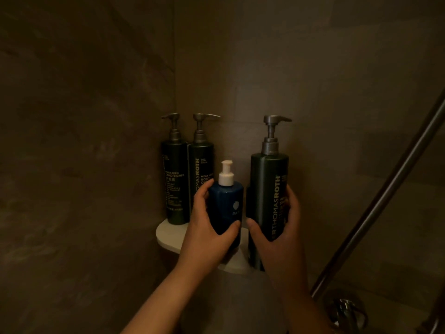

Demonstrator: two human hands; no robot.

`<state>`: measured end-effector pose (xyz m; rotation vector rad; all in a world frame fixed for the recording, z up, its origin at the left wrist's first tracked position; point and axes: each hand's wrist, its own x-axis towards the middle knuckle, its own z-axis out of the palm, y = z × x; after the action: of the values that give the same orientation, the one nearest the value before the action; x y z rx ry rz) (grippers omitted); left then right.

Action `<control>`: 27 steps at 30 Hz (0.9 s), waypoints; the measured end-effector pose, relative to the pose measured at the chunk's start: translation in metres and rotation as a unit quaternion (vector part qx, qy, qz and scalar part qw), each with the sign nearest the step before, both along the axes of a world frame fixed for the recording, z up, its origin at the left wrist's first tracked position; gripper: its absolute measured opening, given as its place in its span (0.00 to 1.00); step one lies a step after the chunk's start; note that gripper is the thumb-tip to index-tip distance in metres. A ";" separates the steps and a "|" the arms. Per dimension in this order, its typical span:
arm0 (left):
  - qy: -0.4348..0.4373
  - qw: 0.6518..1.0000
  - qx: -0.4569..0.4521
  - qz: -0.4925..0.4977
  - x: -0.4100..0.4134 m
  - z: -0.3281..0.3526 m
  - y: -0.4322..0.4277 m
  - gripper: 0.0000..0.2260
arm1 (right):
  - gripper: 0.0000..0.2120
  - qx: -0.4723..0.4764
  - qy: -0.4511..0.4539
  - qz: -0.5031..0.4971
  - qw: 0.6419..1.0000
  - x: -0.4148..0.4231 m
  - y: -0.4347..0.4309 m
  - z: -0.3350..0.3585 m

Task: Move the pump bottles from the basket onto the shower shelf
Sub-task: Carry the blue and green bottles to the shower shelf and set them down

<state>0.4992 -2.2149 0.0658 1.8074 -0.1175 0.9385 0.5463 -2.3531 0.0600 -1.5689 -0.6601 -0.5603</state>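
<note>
A white corner shelf (168, 233) juts from the tiled shower wall. Two tall dark green pump bottles stand on it at the back: a conditioner bottle (174, 179) and a body wash bottle (201, 169) touching it on the right. My left hand (209, 227) grips a shorter blue bottle (226, 201) with a white pump, over the shelf's middle. My right hand (279, 235) grips a third tall dark green pump bottle (268, 189) at the shelf's right end. Whether either held bottle rests on the shelf is hidden by my hands. No basket is in view.
Dark stone-look tiles meet in a corner behind the shelf. A metal rail (385, 201) slants up along the right side, and a chrome fitting (346, 309) sits on the wall at the lower right.
</note>
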 end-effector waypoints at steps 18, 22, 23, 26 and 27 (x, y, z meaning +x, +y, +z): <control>0.019 0.999 0.032 0.033 0.001 -0.026 0.005 0.40 | 0.43 0.017 0.020 0.011 1.000 0.008 0.008 -0.019; 0.022 0.998 0.040 0.038 -0.003 -0.026 0.004 0.40 | 0.38 0.025 0.029 -0.027 0.999 -0.004 0.003 -0.031; 0.021 0.998 0.041 0.039 -0.004 -0.027 0.004 0.40 | 0.36 0.021 0.019 -0.041 0.999 -0.006 0.001 -0.035; 0.021 0.998 0.038 0.044 -0.008 -0.028 0.004 0.40 | 0.36 0.000 0.002 -0.075 0.997 -0.009 -0.004 -0.047; 0.019 0.998 0.036 0.045 -0.009 -0.029 0.004 0.40 | 0.37 -0.004 0.000 -0.081 0.997 -0.009 -0.005 -0.049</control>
<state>0.4902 -2.2112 0.0369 1.9100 -0.0468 0.9738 0.5377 -2.3577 0.0112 -1.6402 -0.5383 -0.6774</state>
